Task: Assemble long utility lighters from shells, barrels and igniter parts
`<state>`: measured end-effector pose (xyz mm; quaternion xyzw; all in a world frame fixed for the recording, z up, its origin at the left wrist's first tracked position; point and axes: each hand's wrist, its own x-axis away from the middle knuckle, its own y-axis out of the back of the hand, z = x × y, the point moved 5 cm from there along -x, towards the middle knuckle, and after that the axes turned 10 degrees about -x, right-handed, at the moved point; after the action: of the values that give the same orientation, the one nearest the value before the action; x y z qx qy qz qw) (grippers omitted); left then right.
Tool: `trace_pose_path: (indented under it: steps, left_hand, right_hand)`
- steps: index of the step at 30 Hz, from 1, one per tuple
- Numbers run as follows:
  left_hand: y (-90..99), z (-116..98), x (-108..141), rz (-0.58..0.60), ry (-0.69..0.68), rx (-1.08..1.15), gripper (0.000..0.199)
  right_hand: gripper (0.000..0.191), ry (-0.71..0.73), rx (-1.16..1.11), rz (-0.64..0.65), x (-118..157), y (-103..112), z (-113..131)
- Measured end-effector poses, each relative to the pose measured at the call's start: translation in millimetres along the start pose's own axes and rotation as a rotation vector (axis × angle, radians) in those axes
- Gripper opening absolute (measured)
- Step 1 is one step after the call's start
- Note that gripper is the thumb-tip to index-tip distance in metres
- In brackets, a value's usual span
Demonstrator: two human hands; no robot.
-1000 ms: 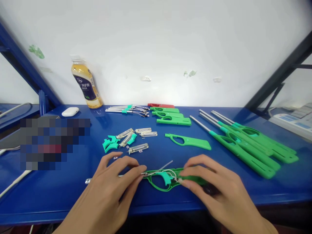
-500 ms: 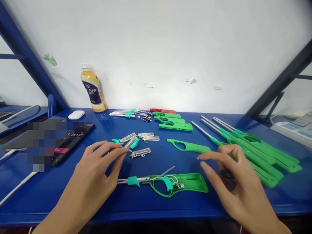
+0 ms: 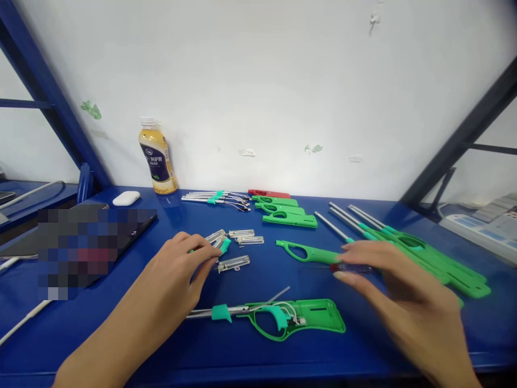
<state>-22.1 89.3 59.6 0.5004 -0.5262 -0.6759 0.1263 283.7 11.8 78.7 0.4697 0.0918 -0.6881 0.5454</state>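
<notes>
On the blue tabletop [image 3: 262, 280], the left hand [image 3: 169, 280] holds its thumb and fingertips nearly together beside clear plastic cartridges [image 3: 236, 263]; whether they grip anything, I cannot tell. Nearer the front, at centre, an open green plastic lighter handle [image 3: 319, 315] with a turquoise trigger [image 3: 280, 317] lies free of both hands, its insides exposed. Farther right, the right hand [image 3: 416, 302] closes finger and thumb on a thin, translucent-handled screwdriver [image 3: 355, 268].

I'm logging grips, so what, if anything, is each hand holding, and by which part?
The right hand pinches a thin-shafted tool by the front of its handle. Whether the left hand holds anything cannot be told.
</notes>
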Motion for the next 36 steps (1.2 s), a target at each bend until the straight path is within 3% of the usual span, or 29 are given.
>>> trace_pose_path:
  steps: [4,10,17,22,27,33,36]
  left_hand:
    - [-4.1,10.4,1.4,0.033,0.031,0.011,0.029]
    - [-2.6,21.5,11.3,0.058,0.091,0.036,0.028]
    - [1.2,34.1,29.6,0.188,0.173,0.023,0.023]
    - [-7.3,32.0,30.8,0.338,0.211,0.008,0.024]
    - [-10.8,23.3,24.6,0.453,0.247,-0.004,0.032]
    - [-8.3,17.3,22.6,0.451,0.258,-0.1,0.037]
    - [-6.6,14.2,22.5,0.389,0.229,-0.131,0.04]
  right_hand:
    - [0.01,-0.128,0.01,-0.086,7.9,3.5,-15.1]
    - [0.02,-0.197,0.173,0.124,16.6,-2.2,-43.2]
    - [0.023,-0.179,0.268,0.224,25.9,-10.7,-53.2]
    - [0.016,-0.071,0.29,0.23,14.3,-12.7,-37.1]
    - [0.013,0.067,0.313,0.351,-4.9,-20.9,-20.4]
    - [0.024,0.176,0.447,0.568,-25.8,-29.5,-32.3]
    - [0.024,0.221,0.51,0.711,-37.1,-38.8,-36.2]
